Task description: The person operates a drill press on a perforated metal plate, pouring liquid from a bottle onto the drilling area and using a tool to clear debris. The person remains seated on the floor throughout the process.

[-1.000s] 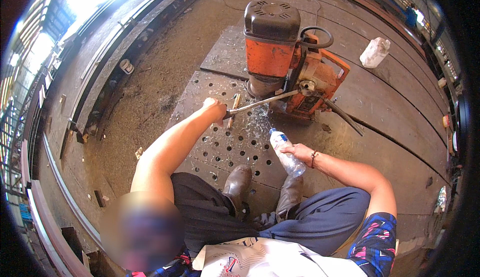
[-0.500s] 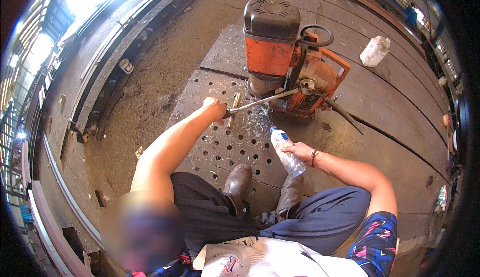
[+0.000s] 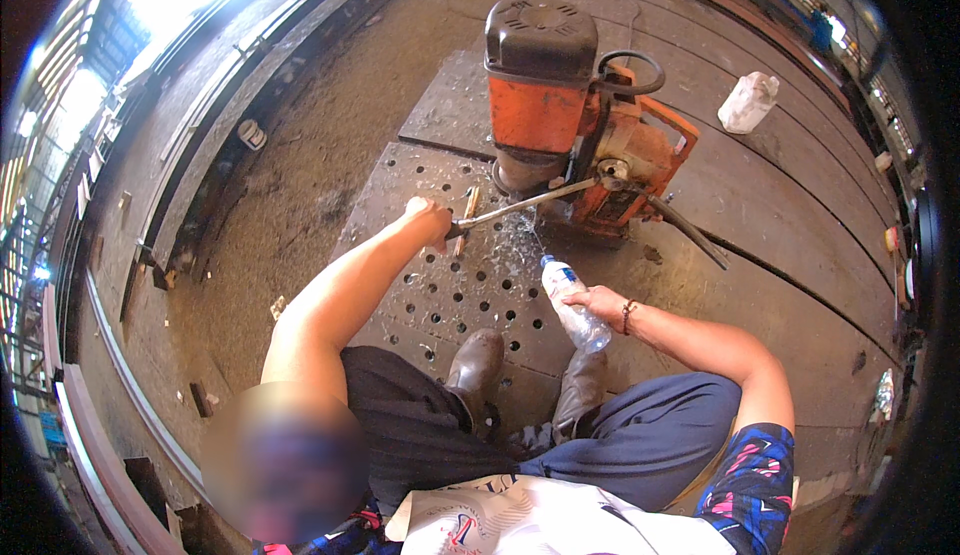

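An orange and black magnetic drill (image 3: 540, 115) stands upright on a steel plate (image 3: 408, 170) full of round holes. My left hand (image 3: 430, 221) is closed around the dark grip of its long feed lever (image 3: 525, 203), left of the machine. My right hand (image 3: 600, 305) is wrapped around a clear plastic bottle (image 3: 570, 300) with a blue-and-white label. The bottle tilts with its blue cap toward the drill's base, and a thin stream of liquid runs from it to the shavings there. The drill's cutting tip is hidden.
Metal shavings (image 3: 515, 245) lie around the drill's base, beside a narrow tan-edged strip (image 3: 468, 220). A second lever (image 3: 690, 230) sticks out to the right. A whitish plastic jug (image 3: 748, 103) rests on the plates at the far right. My boots (image 3: 475, 367) stand close to the holes.
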Demonstrator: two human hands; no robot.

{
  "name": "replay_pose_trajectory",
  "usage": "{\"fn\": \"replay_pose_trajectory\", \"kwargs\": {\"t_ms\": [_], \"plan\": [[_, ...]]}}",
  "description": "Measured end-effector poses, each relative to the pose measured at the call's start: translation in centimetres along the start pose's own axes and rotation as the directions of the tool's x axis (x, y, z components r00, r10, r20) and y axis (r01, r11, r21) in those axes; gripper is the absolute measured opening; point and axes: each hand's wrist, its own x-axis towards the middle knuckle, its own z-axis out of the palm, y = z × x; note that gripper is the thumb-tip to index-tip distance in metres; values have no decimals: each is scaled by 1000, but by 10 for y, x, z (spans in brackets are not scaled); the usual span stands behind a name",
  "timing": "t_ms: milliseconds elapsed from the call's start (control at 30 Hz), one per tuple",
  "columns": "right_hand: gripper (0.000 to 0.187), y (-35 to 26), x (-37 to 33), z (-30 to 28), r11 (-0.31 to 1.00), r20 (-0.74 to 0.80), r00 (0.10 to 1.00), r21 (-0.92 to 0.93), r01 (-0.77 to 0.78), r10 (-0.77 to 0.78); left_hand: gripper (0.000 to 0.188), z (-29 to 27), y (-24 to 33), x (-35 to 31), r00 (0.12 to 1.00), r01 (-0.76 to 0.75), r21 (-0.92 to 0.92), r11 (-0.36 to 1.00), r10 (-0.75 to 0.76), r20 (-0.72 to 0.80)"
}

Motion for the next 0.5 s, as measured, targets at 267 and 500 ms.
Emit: {"fn": "replay_pose_trajectory", "kwargs": {"t_ms": [267,500], "plan": [[40,-4,-6,1,1000,-32,999,-25,-6,5,47,-5,3,-4,999,-14,-8,1000,14,-34],[41,-18,-24,8,1000,-17,1000,-17,11,-11,45,-2,2,-5,999,-13,-29,999,12,-50]]}}
